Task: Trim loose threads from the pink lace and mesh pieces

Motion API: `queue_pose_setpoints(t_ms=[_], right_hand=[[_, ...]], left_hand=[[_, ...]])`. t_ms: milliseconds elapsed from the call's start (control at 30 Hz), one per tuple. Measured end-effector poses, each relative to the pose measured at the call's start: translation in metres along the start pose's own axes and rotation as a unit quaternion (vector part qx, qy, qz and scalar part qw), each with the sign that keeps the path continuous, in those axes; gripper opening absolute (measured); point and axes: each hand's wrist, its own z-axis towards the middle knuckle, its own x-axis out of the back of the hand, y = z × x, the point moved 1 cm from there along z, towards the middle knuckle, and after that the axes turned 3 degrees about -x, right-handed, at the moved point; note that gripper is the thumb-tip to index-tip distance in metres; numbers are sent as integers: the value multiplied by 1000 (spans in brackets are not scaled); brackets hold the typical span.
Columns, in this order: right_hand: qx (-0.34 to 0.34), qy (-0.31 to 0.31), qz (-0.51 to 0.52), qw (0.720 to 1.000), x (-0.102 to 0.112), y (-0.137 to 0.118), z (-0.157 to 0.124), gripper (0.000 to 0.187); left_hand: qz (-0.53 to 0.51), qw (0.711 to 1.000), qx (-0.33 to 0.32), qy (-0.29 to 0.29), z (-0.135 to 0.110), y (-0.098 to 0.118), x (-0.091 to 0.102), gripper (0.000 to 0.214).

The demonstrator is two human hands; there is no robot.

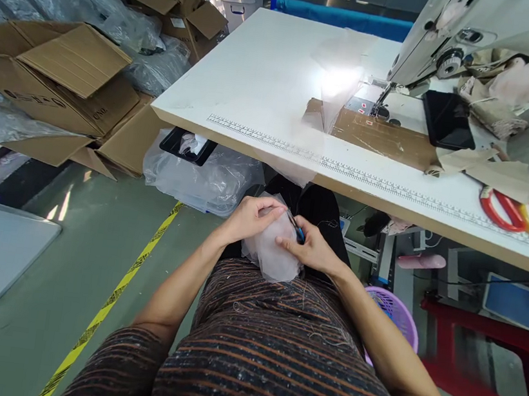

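Over my lap, my left hand (253, 217) is closed on a piece of sheer white fabric (279, 262), pinching its upper edge between thumb and fingers. My right hand (312, 248) is wrapped round small thread snips (299, 232) with a blue part showing. Their dark blades point up and left at the fabric's edge near my left fingertips. The fabric hangs in loose layers below both hands, and my right thumb lies against it. Whether the blades touch the cloth I cannot make out.
Ahead stands a white sewing table (257, 67) with a printed ruler and a sewing machine (462, 29). On it lie more sheer fabric (334, 93), a black phone (447, 120) and red-and-yellow scissors (504, 210). Cardboard boxes (65, 81) stand left; a purple basket (404, 320) is right.
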Motion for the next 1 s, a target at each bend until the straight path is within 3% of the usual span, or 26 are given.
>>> queue_pose_setpoints(t_ms=[100,167,300,433,533,600,700,767,867,1000], right_hand=[[-17,-17,-32,999,-2,9,-10,41],[-30,50,-96,994,5,13,-12,40],[-18,211,-68,975,24,6,5,45],[-11,215,57,975,26,-10,35,64],[-24,219,129,967,19,-17,49,61],[-11,225,130,966,15,-20,47,56],[29,190,84,978,11,-24,30,46],[47,149,50,986,7,-28,13,41],[77,52,25,995,-2,-35,-12,34],[125,-84,19,988,-15,-43,-36,19]], left_hand=[[140,990,-31,11,-4,-5,-7,29],[201,978,-60,14,-9,-13,-17,32],[157,981,-100,-55,-23,-30,-44,35],[122,984,-100,-81,-31,-37,-57,31],[95,989,-113,-32,-28,-32,-47,30],[84,986,-126,73,-22,-24,-30,28],[100,940,-163,282,-11,-12,1,25],[109,909,-195,351,-1,-4,18,28],[96,918,-210,321,17,3,28,39],[15,975,-151,164,32,4,18,55]])
